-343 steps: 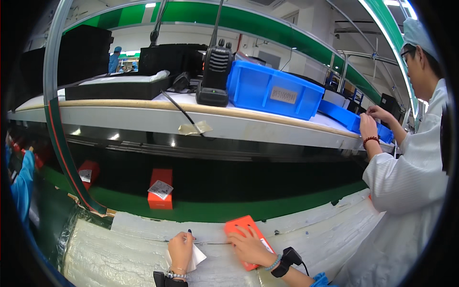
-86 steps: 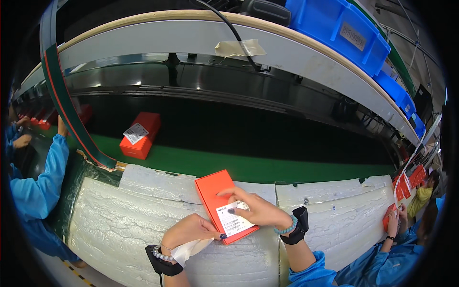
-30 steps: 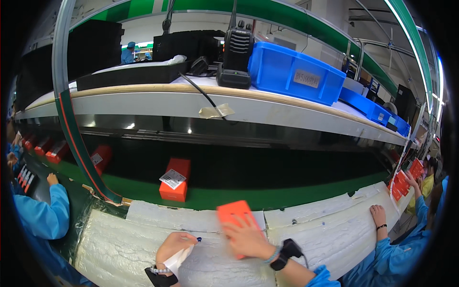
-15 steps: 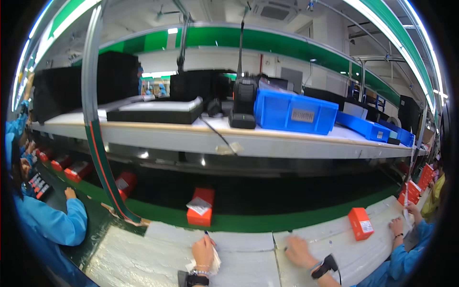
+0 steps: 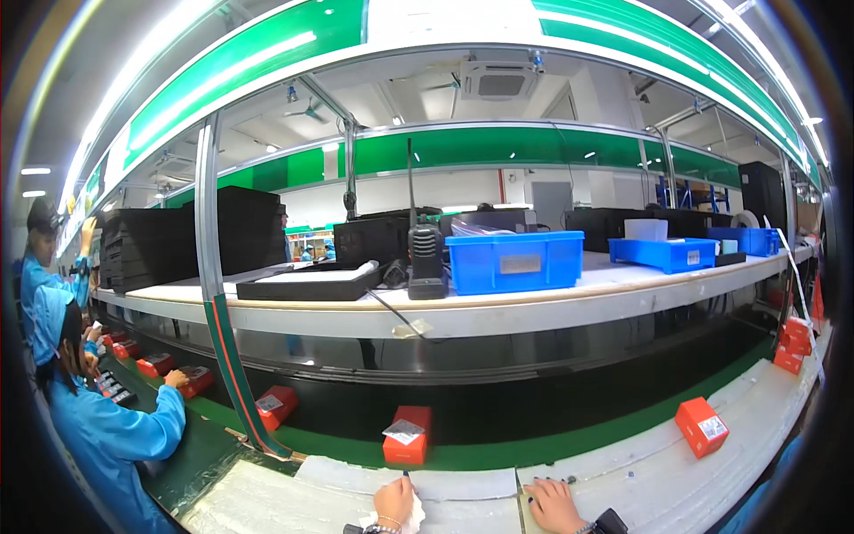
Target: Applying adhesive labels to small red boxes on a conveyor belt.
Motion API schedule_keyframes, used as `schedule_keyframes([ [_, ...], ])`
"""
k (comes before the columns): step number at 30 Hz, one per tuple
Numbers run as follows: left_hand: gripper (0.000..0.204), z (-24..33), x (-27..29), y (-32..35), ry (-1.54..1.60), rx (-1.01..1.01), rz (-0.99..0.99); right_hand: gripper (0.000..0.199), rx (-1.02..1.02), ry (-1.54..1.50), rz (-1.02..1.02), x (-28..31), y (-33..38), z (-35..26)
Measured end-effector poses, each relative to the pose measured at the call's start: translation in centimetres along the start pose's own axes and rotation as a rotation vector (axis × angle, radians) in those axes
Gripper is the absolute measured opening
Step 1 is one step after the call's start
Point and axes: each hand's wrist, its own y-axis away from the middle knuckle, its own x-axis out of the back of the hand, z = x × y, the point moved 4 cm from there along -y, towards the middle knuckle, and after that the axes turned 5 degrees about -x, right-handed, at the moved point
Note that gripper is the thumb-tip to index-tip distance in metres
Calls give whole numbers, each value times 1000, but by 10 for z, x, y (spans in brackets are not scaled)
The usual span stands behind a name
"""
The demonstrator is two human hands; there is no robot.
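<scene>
Bright lamps and green panels arch over the workshop. At far left, two co-workers in blue stand by the belt; the nearer one has a hand at a red box in a row that runs along it. Next comes a metal post, its lower part wrapped in green with a red stripe, and just right of its foot lies another labelled red box. On the shelf behind sits a black tray. My left hand is closed on a white wipe, which sticks out beside the fingers, over the pale bench. Beyond it, a red box with a skewed label lies on the belt. Above stand a radio and a blue bin. My right hand rests palm down on the bench, fingers loosely spread, near the seam. Farther right come a smaller blue tray on the shelf, a red box on the bench, well apart from that hand, and piled red boxes at the far end
</scene>
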Motion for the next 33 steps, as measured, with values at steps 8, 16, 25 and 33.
schedule_keyframes([
  [8,41,18,54,55,587,-13,149,36,19,-92,23,-4,5,4],
  [16,31,-66,236,263,-153,223,757,36,0,-66,21,-7,13,7],
  [25,24,-125,204,367,-856,375,776,37,-23,-75,31,-10,10,10],
  [33,34,7,265,233,45,73,1013,39,6,-291,-267,35,38,-33],
])
